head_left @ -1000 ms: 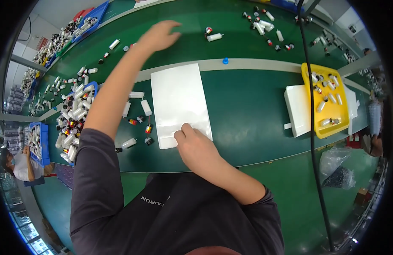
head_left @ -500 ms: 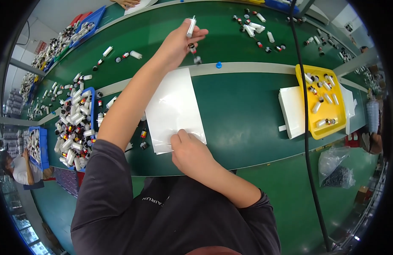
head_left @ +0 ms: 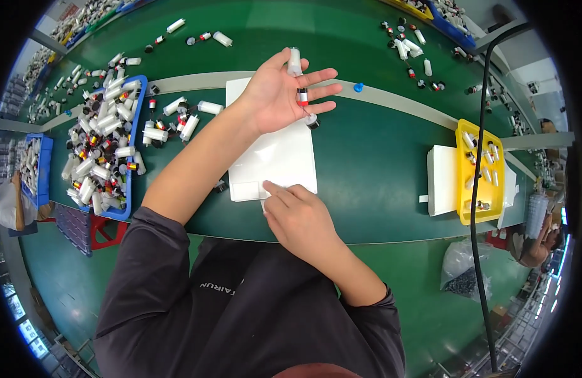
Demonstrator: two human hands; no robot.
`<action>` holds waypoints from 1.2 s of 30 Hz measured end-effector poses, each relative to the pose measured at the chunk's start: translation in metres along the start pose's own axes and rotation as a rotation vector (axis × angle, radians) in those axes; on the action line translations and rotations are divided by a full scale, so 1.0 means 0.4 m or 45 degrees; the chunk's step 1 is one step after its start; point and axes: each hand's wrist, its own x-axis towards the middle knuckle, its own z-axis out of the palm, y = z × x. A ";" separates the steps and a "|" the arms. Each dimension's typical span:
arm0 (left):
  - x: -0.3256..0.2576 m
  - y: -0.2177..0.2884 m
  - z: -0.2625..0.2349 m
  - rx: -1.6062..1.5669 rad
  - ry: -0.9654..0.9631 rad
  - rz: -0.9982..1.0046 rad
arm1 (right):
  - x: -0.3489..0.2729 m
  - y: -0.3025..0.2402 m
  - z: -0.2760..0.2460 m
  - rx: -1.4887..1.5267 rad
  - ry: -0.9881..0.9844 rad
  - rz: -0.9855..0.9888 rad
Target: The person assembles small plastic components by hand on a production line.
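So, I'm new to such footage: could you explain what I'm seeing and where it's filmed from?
There is no machine here, just a person's own bare hands. The view comes from the left of two fisheye cameras worn on the head, looking down, so straight edges bend. On the green worktable, a blue tray heaped with parts stands left, a yellow tray with fewer right. The left hand, palm up, holds a white cylinder near its thumb; a red-and-black piece and a black-capped piece lie against its fingers. The right hand touches the near end of a glossy white sheet.
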 end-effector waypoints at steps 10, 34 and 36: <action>-0.015 0.011 0.004 -0.125 -0.318 0.001 | 0.078 0.072 -0.122 0.646 0.700 0.289; -0.042 0.023 0.011 1.224 -0.341 0.440 | 0.178 0.218 -0.107 0.785 0.894 0.040; -0.043 0.023 0.011 1.236 -0.328 0.435 | 0.174 0.213 -0.134 1.028 0.863 0.061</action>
